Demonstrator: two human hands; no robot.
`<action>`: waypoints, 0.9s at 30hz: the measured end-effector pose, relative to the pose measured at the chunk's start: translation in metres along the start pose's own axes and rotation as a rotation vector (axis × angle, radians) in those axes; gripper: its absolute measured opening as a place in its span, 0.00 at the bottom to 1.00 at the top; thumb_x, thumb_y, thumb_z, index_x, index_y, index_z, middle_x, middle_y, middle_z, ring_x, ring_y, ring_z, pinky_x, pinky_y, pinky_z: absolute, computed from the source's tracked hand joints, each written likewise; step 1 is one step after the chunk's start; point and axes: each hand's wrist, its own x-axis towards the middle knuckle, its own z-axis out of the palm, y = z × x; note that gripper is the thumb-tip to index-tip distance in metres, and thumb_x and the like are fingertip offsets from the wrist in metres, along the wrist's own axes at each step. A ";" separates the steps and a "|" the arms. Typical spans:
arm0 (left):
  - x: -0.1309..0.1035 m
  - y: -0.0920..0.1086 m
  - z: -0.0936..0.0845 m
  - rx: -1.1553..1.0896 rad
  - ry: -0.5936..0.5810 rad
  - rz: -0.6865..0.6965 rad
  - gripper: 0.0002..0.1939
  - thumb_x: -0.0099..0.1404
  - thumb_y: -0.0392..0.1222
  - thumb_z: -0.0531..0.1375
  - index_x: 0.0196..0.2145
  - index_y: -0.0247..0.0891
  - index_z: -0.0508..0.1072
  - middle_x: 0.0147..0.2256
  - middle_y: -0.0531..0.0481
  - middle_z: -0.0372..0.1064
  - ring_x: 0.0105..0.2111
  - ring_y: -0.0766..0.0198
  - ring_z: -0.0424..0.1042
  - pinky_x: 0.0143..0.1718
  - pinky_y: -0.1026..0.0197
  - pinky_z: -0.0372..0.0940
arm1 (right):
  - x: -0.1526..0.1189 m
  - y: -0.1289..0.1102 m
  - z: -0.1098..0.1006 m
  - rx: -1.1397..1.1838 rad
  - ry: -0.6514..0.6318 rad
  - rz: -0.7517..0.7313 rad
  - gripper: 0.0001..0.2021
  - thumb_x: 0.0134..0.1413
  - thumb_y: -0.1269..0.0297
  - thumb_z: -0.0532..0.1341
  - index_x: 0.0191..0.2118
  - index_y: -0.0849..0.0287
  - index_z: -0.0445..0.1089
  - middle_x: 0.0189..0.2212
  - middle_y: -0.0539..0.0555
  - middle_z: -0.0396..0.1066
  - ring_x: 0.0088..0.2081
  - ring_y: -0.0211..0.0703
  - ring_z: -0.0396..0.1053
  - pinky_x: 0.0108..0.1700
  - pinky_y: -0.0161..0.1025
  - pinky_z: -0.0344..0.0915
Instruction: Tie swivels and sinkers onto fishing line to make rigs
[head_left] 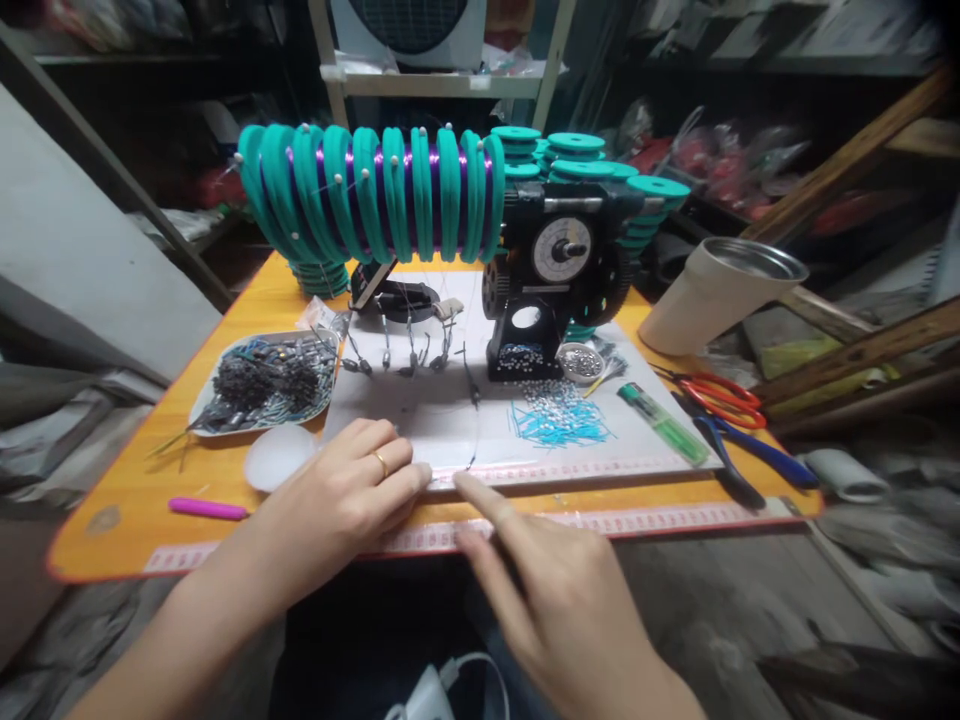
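My left hand point(367, 480) rests at the front edge of the white board point(420, 430), its fingers curled together with the thumb; what they hold, if anything, is too small to tell. Just to the right, my right hand point(547, 570) has its index finger stretched to the board's edge and its thumb apart below. A thin line with a dark piece point(474, 392) hangs down between the hands and the rack of teal spools point(405, 195). Several dark swivels on lines hang under the spools. Blue tubes point(562, 425) and small silver beads point(551, 398) lie on the board.
A tray of dark metal parts point(262, 385), a white round dish point(279, 455) and a pink tool point(208, 509) are at left. At right are a green case point(664, 425), orange-handled scissors point(724, 400), blue-handled pliers point(765, 455) and a cream cup point(690, 295). A black winder point(562, 250) stands behind.
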 end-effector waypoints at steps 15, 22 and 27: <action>-0.007 -0.007 -0.001 0.005 -0.021 0.056 0.05 0.70 0.29 0.57 0.43 0.32 0.71 0.30 0.48 0.63 0.33 0.58 0.58 0.34 0.56 0.56 | 0.014 -0.010 0.006 -0.464 -0.094 -0.081 0.20 0.55 0.62 0.66 0.53 0.66 0.76 0.17 0.52 0.72 0.17 0.46 0.69 0.21 0.42 0.50; -0.001 -0.006 0.001 0.001 0.023 0.083 0.06 0.69 0.28 0.57 0.42 0.31 0.71 0.28 0.49 0.62 0.31 0.59 0.58 0.32 0.57 0.55 | 0.003 0.004 -0.004 -0.538 -0.091 -0.100 0.21 0.56 0.62 0.67 0.54 0.67 0.75 0.17 0.51 0.71 0.18 0.46 0.69 0.22 0.43 0.53; 0.001 -0.006 0.000 0.024 0.031 0.107 0.05 0.68 0.28 0.57 0.42 0.31 0.71 0.28 0.48 0.64 0.31 0.59 0.60 0.31 0.57 0.55 | -0.007 0.015 -0.012 -0.574 -0.078 -0.096 0.23 0.53 0.64 0.69 0.54 0.67 0.75 0.17 0.49 0.70 0.18 0.44 0.68 0.23 0.43 0.54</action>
